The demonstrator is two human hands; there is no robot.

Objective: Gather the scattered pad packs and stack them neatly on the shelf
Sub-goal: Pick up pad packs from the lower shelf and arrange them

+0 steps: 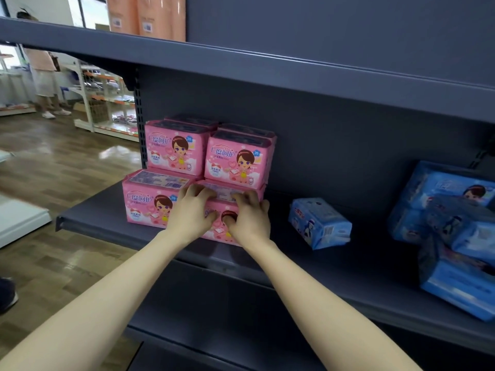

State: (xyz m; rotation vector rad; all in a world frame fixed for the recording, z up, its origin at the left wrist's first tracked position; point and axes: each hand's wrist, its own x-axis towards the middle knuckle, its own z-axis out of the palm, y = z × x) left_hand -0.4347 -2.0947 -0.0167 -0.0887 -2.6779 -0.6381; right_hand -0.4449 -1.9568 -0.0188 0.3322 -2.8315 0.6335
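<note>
Fingers (198,190) of your left hand (191,212) and right hand (250,219) grip the lower pink pad pack (216,232) on the shelf (101,215), a blue pack (320,223) nearby

Three pink pad packs, the upper left pack (174,149), the upper right pack (237,163) and the lower left pack (150,207), each carry white brand lettering across the front that reads roughly 七度呵护, with a white 20 in a blue circle at the upper right. The lower left pack's top face has fine print and a barcode, too small to read, and the lower right pack (222,192) has its front lettering mostly covered by the left hand (191,210) and right hand (250,218) gripping it. Print on the single blue pack (320,223), the blue pile (455,236) and the tags on the orange packages (146,14) is too blurred to read.
</note>
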